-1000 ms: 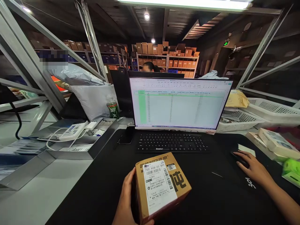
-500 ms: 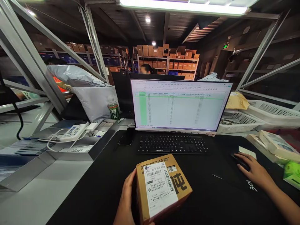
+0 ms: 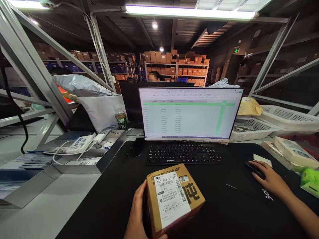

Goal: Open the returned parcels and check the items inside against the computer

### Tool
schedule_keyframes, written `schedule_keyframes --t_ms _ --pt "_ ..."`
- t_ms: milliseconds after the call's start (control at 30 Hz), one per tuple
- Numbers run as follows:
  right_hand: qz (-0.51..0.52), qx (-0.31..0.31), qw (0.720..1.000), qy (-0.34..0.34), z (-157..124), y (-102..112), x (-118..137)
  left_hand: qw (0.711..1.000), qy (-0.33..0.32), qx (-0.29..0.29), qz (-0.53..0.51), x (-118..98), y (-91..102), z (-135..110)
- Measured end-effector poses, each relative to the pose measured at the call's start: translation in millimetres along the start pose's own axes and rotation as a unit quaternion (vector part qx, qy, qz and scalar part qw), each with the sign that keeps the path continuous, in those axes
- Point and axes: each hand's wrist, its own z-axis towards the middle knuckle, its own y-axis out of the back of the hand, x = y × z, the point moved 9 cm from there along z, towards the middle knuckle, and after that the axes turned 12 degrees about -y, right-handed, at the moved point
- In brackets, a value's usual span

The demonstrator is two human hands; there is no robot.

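Observation:
A brown cardboard box [image 3: 195, 196] with a white shipping label [image 3: 171, 202] on top is tilted toward me at the front of the black desk mat [image 3: 109, 202]. My left hand [image 3: 138, 212] grips its left side, thumb at the lower front edge. On the right, my right hand [image 3: 266, 176] is closed over a black computer mouse [image 3: 256, 171]. Beyond the box lie a black keyboard [image 3: 184, 154] and a monitor [image 3: 184, 116] showing a spreadsheet with a green-highlighted row and column.
A phone [image 3: 135, 149] lies left of the keyboard. Farther left are a grey tray [image 3: 99, 166] with cables and a bottle [image 3: 121, 120]. White baskets [image 3: 256, 127] and small boxes [image 3: 294, 152] stand right. A thin stick [image 3: 231, 186] rests on the mat. Behind the monitor is a person [image 3: 154, 76].
The spreadsheet on the monitor has changed view, with the highlighted column now near the right. Both hands keep their holds; my head view has shifted slightly.

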Motion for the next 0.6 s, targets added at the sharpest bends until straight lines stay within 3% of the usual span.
schedule_keyframes --t_ms 133,467,600 --pt "0.003 0.033 0.999 0.005 0 -7 -1 1.0 0.002 0.0 0.004 0 -0.1 0" --pt "0.013 0.018 1.0 -0.005 4 -3 9 1.0 0.0 0.018 0.009 -19 1.1 10" --pt "0.007 0.018 1.0 0.01 3 -3 10 1.0 -0.01 -0.004 0.014 -19 2.0 9"
